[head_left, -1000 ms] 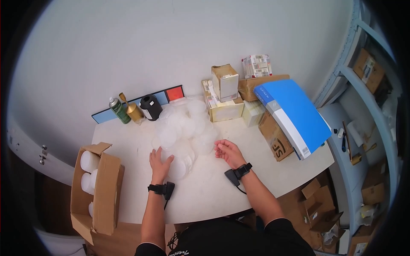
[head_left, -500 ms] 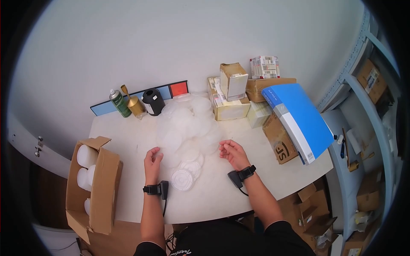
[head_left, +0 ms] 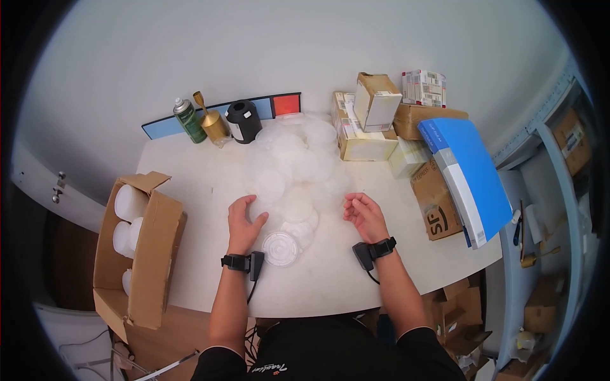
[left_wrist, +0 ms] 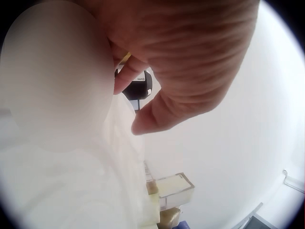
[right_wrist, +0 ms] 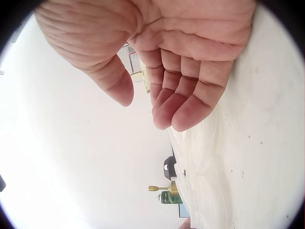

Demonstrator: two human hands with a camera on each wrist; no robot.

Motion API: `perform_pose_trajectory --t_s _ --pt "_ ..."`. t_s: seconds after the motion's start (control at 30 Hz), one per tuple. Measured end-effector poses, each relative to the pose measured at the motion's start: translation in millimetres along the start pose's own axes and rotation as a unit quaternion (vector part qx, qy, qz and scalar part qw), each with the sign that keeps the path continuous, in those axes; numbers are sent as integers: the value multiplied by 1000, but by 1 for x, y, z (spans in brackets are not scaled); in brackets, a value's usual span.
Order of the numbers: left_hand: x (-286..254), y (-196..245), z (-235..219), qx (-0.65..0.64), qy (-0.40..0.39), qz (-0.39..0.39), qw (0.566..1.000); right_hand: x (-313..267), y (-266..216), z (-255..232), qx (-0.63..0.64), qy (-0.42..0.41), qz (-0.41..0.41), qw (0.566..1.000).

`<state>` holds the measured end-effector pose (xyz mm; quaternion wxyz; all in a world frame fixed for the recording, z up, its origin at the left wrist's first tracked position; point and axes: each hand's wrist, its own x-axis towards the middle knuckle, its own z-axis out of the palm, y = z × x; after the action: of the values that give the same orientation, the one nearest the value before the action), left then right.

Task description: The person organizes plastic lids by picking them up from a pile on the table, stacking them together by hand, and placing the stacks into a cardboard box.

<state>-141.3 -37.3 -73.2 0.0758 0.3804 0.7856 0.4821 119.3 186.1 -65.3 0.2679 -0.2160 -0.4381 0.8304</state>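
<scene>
A loose heap of round translucent plastic lids (head_left: pixel 289 168) spreads over the white table (head_left: pixel 203 254), trailing toward the front. The nearest lid (head_left: pixel 280 248), with a ringed rim, lies flat beside the left wrist. My left hand (head_left: pixel 244 223) is at the heap's left side, thumb spread from the loosely bent fingers, nothing between them. In the left wrist view a large pale disc (left_wrist: pixel 55 71) overlaps those fingers. To the right of the heap, my right hand (head_left: pixel 365 216) hovers palm inward; in the right wrist view its fingers (right_wrist: pixel 190 112) are loosely bent and hold nothing.
An open carton (head_left: pixel 152 260) with several white tubs stands at the left. Along the back are a green spray can (head_left: pixel 189 120), a brass-coloured vessel (head_left: pixel 215 127) and a black container (head_left: pixel 243 120). Stacked boxes (head_left: pixel 368 143) and a blue binder (head_left: pixel 467 184) occupy the right.
The head view has shifted. The front lids lie nearer the table's front edge than one second ago. My left thumb, close to the fingers half a second ago, is now spread; the right hand keeps its shape.
</scene>
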Motion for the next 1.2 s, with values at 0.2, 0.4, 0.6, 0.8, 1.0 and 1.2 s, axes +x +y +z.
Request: perform_pose_trajectory --t_s 0.2,0.4,0.6,0.8,1.0,1.2 --pt "-5 15 -5 114 -72 38 990 -3 1 0 -4 4 -1 1000" --pt "-6 20 -10 125 -103 35 986 -3 1 0 -12 1 -3 1000" --pt "-5 36 -23 121 -100 20 987 -2 2 0 -12 4 -8 1000" --pt "-11 57 -50 162 -74 17 984 -2 3 0 -16 5 -7 1000" --pt "-20 94 -65 139 -98 39 985 -2 2 5 -65 18 -2 998" --pt "-30 145 -48 82 -143 139 976 -22 -9 49 -189 -76 -28 979"
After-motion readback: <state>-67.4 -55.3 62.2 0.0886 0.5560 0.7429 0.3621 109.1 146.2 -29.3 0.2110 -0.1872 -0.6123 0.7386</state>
